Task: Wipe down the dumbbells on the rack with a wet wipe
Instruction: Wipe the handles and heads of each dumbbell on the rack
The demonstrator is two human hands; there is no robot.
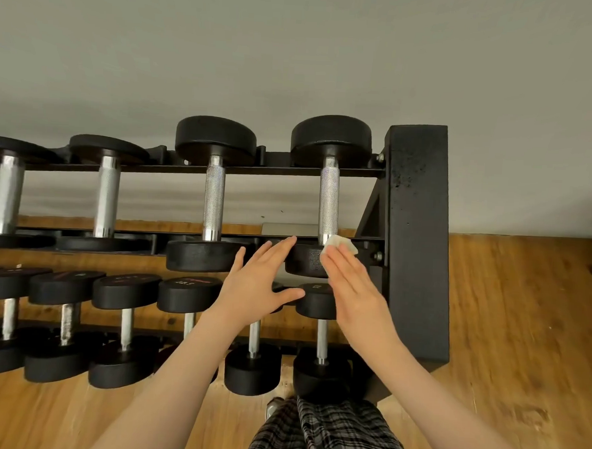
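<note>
A black two-tier rack [414, 237] holds black dumbbells with chrome handles. The rightmost dumbbell of the upper tier [329, 198] lies with its near head toward me. My right hand [353, 289] presses a small white wet wipe [341, 244] flat against that near head, just below the handle. My left hand [260, 281] hovers with fingers spread in front of the gap between this dumbbell and its neighbour [213, 199]; it holds nothing. Whether its fingertips touch the rack rail I cannot tell.
The lower tier carries several smaller dumbbells [124, 325] in a row. A grey wall rises behind the rack. Wooden floor [521, 339] spreads to the right and below. My plaid trousers [324, 435] and a shoe show at the bottom.
</note>
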